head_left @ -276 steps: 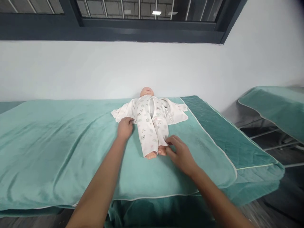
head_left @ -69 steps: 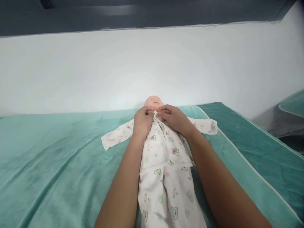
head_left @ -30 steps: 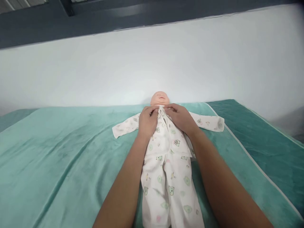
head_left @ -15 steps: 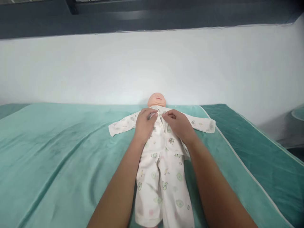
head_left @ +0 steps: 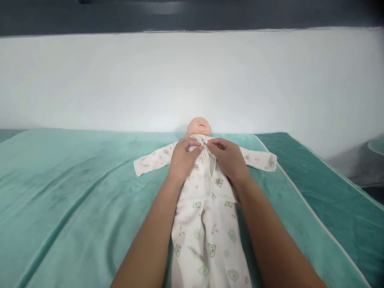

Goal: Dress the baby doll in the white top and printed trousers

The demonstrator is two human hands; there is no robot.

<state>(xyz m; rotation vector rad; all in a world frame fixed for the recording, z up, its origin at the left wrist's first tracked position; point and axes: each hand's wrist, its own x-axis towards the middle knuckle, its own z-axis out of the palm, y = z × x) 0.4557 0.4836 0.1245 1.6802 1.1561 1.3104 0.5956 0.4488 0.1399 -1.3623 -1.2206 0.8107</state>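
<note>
Head view. A pale pink plastic doll (head_left: 199, 127) is lying on its back on a light green plush sheet (head_left: 75, 172), its head pointing away from the person and towards a plain white wall (head_left: 192, 80). It is wearing a white cloth jacket with small printed animals (head_left: 198, 184) and matching white printed trousers (head_left: 210, 244); both sleeves are spreading outward. The left hand (head_left: 183, 158) and the right hand (head_left: 231, 158) are meeting over the upper chest, just below the neck. The thumb and forefinger of each are coming together, apparently pinching the jacket's front from either side; whether a button is sitting between the fingertips is too small to tell. The jacket's front slit (head_left: 212, 172) is running lengthwise, from collar towards hem, its long axis pointing roughly away from the person. Its upper end is falling between the two sets of fingers, neither hand being clearly nearer. A darker teal quilted mattress (head_left: 318, 172) is showing beyond the sheet's pale edging, at right.
</note>
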